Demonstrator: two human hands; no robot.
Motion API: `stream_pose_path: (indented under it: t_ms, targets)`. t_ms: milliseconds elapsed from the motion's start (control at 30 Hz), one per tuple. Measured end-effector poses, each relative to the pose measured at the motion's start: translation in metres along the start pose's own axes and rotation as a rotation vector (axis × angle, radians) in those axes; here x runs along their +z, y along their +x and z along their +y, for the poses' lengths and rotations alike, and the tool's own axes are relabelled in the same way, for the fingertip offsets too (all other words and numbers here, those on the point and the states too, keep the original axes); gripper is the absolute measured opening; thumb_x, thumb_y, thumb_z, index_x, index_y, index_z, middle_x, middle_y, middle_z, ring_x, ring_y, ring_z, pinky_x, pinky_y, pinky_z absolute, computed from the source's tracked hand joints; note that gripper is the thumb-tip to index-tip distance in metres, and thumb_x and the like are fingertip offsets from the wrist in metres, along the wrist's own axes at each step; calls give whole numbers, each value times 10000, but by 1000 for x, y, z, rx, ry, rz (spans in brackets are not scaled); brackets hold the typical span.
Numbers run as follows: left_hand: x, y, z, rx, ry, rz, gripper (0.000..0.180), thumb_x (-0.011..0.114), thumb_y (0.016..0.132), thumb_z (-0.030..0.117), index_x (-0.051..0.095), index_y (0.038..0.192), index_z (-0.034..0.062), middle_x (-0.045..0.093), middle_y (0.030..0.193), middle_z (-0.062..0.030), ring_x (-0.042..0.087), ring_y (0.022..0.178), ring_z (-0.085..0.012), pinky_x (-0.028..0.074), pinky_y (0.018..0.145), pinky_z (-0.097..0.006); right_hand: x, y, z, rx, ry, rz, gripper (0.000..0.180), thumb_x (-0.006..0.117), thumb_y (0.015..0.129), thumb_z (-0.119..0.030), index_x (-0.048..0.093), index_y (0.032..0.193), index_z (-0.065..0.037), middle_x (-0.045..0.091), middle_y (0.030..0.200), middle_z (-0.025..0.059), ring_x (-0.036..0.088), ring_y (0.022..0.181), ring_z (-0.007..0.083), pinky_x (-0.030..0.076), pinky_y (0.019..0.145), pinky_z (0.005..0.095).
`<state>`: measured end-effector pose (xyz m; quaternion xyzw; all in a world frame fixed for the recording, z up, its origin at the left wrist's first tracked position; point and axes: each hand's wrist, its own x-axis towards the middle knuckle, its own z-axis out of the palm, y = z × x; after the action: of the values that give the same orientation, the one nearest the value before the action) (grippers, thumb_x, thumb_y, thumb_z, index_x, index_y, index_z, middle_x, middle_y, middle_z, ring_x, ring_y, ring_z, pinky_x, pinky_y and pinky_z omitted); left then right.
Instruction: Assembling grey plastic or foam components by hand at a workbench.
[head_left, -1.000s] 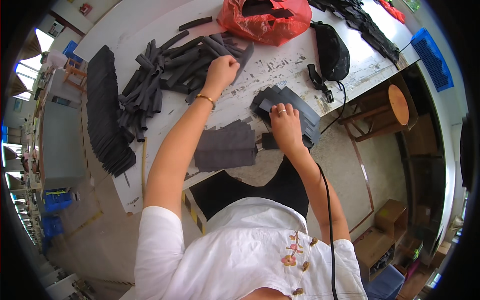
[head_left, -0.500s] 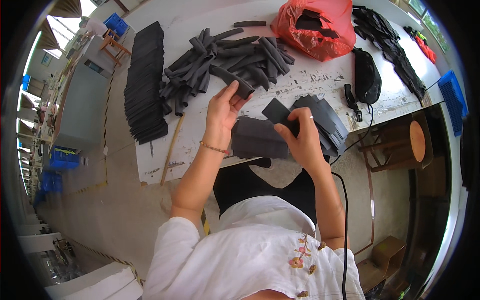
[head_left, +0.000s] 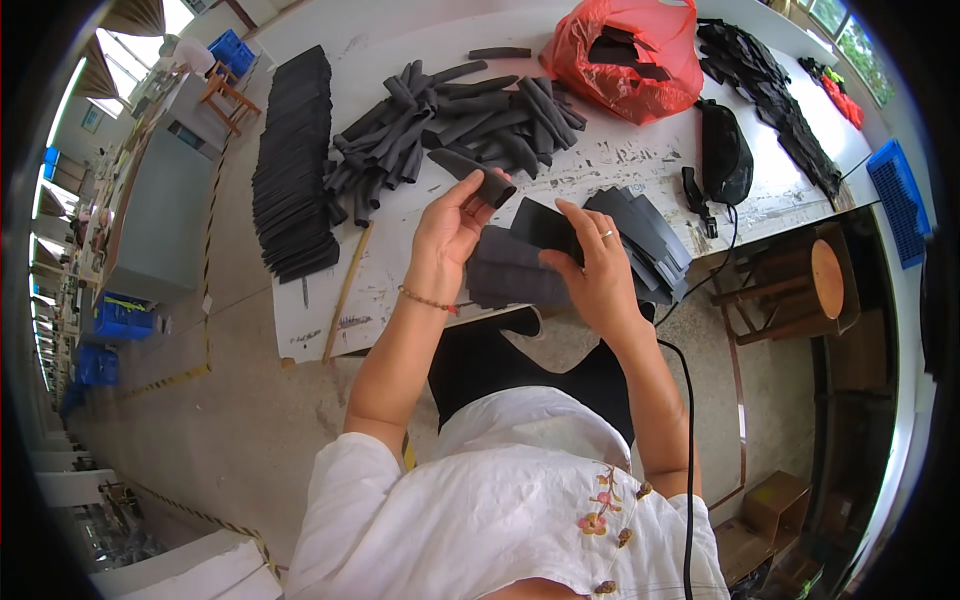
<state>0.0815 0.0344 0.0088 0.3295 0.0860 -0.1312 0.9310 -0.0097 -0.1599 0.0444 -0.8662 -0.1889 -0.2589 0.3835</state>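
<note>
My left hand (head_left: 447,228) pinches a curled dark grey strip (head_left: 492,188), its open end toward the right. In my right hand (head_left: 602,272) is a flat black rectangular piece (head_left: 545,222), gripped between thumb and fingers. The two pieces are close together but apart. Below them, at the table's near edge, lie flat dark grey pieces (head_left: 505,268), partly covered by the right hand's piece. A fanned pile of black flat pieces (head_left: 648,240) lies just right of my right hand. Beyond my left hand is a loose heap of rolled dark strips (head_left: 400,130).
A long overlapping row of dark pieces (head_left: 292,170) lies at left, near a thin wooden stick (head_left: 348,292). A red plastic bag (head_left: 670,90) and black pouch (head_left: 727,155) with a cable stand at right. A wooden stool (head_left: 826,278) is beside the white table (head_left: 640,155).
My left hand has shifted slightly right with the curled strip. My right hand has moved a little up and left with the flat piece, its fingers straighter now.
</note>
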Motion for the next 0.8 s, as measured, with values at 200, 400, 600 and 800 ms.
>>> stream_pose_path:
  t_ms: [200, 400, 600, 800]
  targets:
    - [6, -8, -5, -20, 58, 12, 271, 632, 905, 84, 575, 1110, -84, 657, 1079, -180, 658, 995, -238, 573, 860, -308, 5, 3, 5, -94, -156, 80, 307, 740, 741, -111, 683, 1040, -74, 599, 913, 37, 555, 838, 230, 424, 800, 361]
    - [10, -19, -9, -35, 64, 9, 258, 616, 919, 100, 574, 1111, -66, 660, 1090, -158, 654, 1002, -228, 555, 894, -336, 8, 4, 10, -162, -310, 153, 287, 735, 724, -107, 695, 1009, -110, 590, 875, -4, 560, 800, 186, 418, 793, 346]
    - [19, -37, -22, 67, 120, -7, 271, 615, 910, 66, 549, 1141, -59, 650, 1105, -162, 656, 992, -227, 548, 900, -369, 11, 5, 7, -236, -413, 206, 272, 725, 731, -110, 687, 1000, -92, 584, 890, -9, 565, 816, 180, 419, 792, 352]
    - [35, -53, -19, 284, 176, 73, 394, 626, 858, -43, 471, 1220, -66, 634, 1048, -176, 655, 961, -251, 572, 844, -379, 13, 4, 1, -243, -377, 211, 357, 741, 716, -104, 663, 1064, -85, 576, 938, -7, 565, 823, 179, 417, 788, 357]
